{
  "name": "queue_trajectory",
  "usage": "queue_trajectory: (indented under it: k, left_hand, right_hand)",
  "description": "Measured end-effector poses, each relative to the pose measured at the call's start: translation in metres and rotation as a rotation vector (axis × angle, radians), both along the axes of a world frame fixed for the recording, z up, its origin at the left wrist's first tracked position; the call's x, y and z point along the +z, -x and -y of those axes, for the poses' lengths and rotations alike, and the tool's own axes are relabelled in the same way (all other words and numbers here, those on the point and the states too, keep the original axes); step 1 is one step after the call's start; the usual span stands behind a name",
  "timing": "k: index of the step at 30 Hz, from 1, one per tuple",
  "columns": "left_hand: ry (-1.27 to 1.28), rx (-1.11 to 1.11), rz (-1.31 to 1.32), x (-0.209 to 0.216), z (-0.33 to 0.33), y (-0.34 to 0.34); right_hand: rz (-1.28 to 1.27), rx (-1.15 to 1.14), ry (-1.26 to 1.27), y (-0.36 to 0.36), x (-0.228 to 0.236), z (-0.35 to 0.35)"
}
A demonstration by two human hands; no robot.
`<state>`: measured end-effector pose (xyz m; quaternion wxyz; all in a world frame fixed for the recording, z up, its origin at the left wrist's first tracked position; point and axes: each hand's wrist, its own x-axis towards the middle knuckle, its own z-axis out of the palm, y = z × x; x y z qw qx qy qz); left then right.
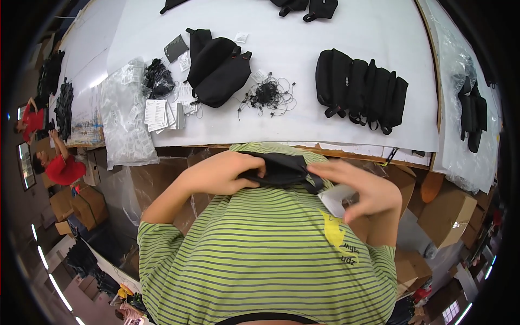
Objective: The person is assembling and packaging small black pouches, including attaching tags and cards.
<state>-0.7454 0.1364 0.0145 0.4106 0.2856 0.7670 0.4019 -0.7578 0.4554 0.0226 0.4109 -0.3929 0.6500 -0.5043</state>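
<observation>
I hold a small black fabric pouch (281, 169) against my green striped shirt (265, 244), just below the table edge. My left hand (222, 173) grips the pouch's left end with curled fingers. My right hand (360, 189) pinches its right end, fingers partly spread, with a white tag or paper (335, 199) beside the palm. Whether the right hand also holds that paper I cannot tell.
The white table (303, 32) carries a row of black pouches (362, 92), a pile of black bags (219, 67), a tangle of black cords (268, 95), paper cards (160, 114) and clear plastic bags (125, 116). Cardboard boxes (447, 214) stand below. A person in red (62, 168) is at the left.
</observation>
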Motion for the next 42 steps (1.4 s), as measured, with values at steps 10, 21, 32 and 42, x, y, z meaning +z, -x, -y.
queue_trajectory:
  k: [10, 21, 32, 42]
  left_hand:
    - [-0.058, 0.371, 0.395, -0.025, 0.014, 0.008]
    - [-0.002, 0.295, -0.025, -0.026, -0.023, -0.001]
    - [0.052, 0.289, -0.001, -0.021, -0.030, -0.008]
    - [0.050, 0.312, -0.098, -0.021, -0.034, -0.008]
  right_hand:
    - [0.570, -0.282, -0.131, -0.043, 0.015, -0.017]
    - [1.000, -1.634, 1.033, 0.009, -0.061, 0.006]
    - [1.289, -1.389, 0.963, 0.021, -0.120, 0.042]
    - [1.288, -1.560, 0.646, 0.022, -0.120, 0.047]
